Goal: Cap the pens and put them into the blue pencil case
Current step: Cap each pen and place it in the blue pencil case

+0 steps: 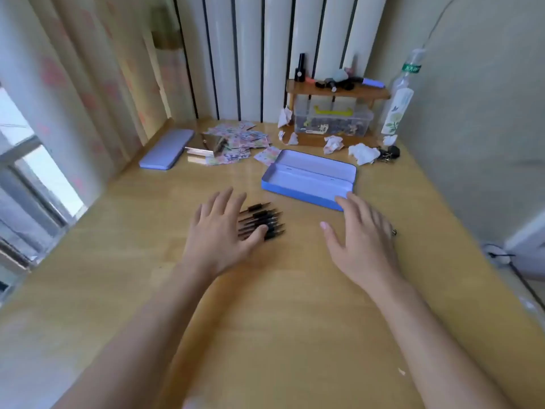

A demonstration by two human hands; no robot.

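Several black pens (265,221) lie side by side on the wooden desk, tips bare and pointing right. My left hand (219,231) rests flat over their left ends, fingers spread, thumb touching the nearest pens. The blue pencil case (306,188) lies open behind them, its tray showing nothing inside. My right hand (361,233) hovers flat and open just in front of the case's near right corner, holding nothing. A small dark object (394,232) peeks out by its right side; I cannot tell what it is.
The case's lid (166,149) lies at the back left. Patterned paper slips (236,141), crumpled tissues (364,153), a small wooden shelf (336,90) over a clear plastic box (333,121), and a bottle (398,98) crowd the back. The window (26,172) is to the left.
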